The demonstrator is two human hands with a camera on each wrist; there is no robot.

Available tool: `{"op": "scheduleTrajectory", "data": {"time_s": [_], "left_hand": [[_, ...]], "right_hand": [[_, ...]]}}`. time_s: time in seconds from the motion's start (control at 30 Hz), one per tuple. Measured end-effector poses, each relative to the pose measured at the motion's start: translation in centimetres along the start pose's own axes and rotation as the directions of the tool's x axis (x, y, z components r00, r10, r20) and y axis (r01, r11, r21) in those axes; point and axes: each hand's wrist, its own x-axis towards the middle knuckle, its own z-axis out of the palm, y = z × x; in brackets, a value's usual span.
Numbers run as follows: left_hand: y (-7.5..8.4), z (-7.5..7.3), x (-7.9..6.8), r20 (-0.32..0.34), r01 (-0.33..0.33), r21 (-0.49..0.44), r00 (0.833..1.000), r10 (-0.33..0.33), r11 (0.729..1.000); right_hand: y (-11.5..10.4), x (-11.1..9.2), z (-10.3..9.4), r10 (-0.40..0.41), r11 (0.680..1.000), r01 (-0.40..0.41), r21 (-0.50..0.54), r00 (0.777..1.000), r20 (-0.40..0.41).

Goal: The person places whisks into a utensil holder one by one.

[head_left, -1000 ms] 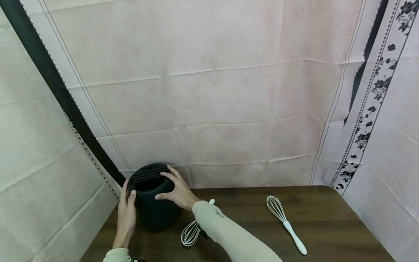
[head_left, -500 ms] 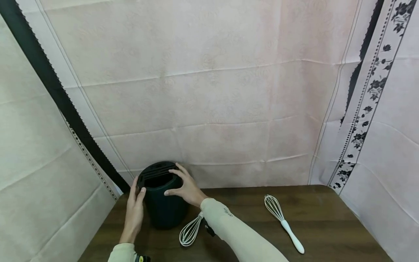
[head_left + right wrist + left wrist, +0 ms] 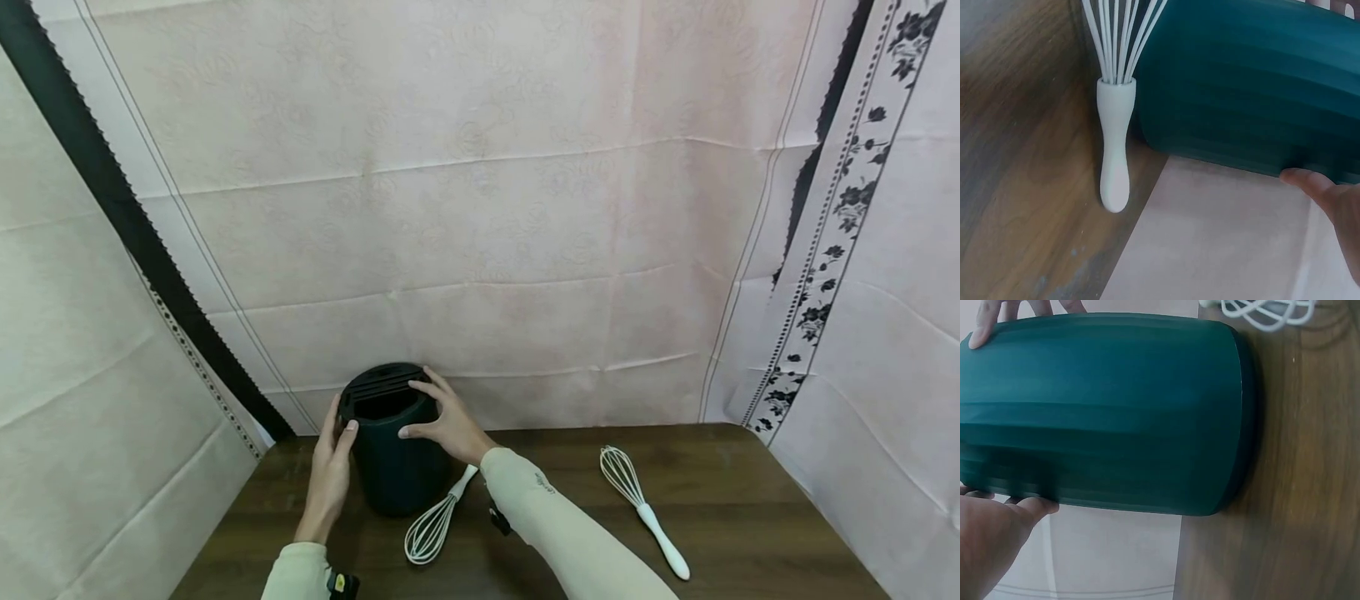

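Observation:
A dark green utensil holder (image 3: 401, 475) with a black slotted top stands upright near the back of the table, left of centre. My left hand (image 3: 327, 483) grips its left side near the rim, thumb toward the front. On the opposite side my right hand (image 3: 453, 429) holds the rim area, its fingers behind and thumb in front. A white whisk (image 3: 433, 525) lies just right of the holder's base, under the right forearm. In the right wrist view its handle (image 3: 1114, 147) points away from the wires. Whether the holder's base touches the table cannot be told.
A second white whisk (image 3: 645, 510) lies on the right part of the brown wooden table (image 3: 750, 508). Pale cloth (image 3: 480, 208) hangs behind the table and on both sides, close to the holder at the back.
Both hands have shifted the utensil holder to the right, toward the nearer whisk, and the handle now shows beside it. The whole view has drifted slightly; both whisks keep their places on the table.

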Motion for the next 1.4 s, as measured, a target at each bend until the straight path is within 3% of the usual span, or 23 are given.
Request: {"op": "scheduleTrajectory", "data": {"time_s": [0.6, 1.0, 1.4], "left_hand": [[0.3, 3.0, 0.2, 0.039, -0.021, -0.054, 0.999, 0.023, 0.998], [4.9, 5.6, -0.9, 0.117, -0.021, -0.129, 0.992, 0.036, 0.991], [5.0, 8.1, -1.3, 0.138, -0.058, -0.166, 0.987, 0.081, 0.984]], "right_hand": [[0.3, -2.1, -2.6, 0.026, 1.0, -0.026, -0.011, 0.998, -0.053], [0.1, -4.5, -5.3, 0.045, 0.999, -0.048, -0.023, 0.993, -0.113], [0.0, -6.9, -7.3, 0.063, 0.997, -0.071, -0.041, 0.986, -0.156]]}}
